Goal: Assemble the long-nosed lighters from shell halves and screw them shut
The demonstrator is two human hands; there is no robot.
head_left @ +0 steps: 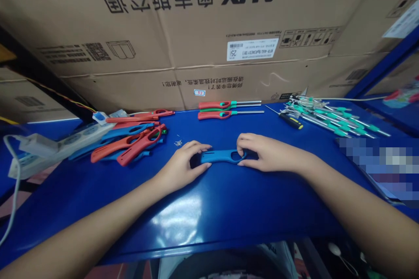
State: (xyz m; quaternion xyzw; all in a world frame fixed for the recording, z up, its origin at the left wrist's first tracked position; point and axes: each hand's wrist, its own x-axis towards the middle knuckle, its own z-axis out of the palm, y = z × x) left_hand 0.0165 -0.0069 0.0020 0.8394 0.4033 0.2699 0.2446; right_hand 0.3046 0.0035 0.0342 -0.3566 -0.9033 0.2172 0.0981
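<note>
A blue lighter handle casing lies level on the table in front of me, with a slot toward its left end and an oval trigger opening at its right. My left hand grips the left end, thumb below and fingers above. On the right end, my right hand pinches the rim of the trigger opening, its fingers curled. Behind the casing are several red and green lighters with metal tubes. Some small white bits lie beyond my left hand.
At left, red, orange and blue handle casings are piled against a white power strip. Metal lighter tubes with green parts and a black-yellow screwdriver lie at back right. A large cardboard box walls the back. A blurred-out screen is at right.
</note>
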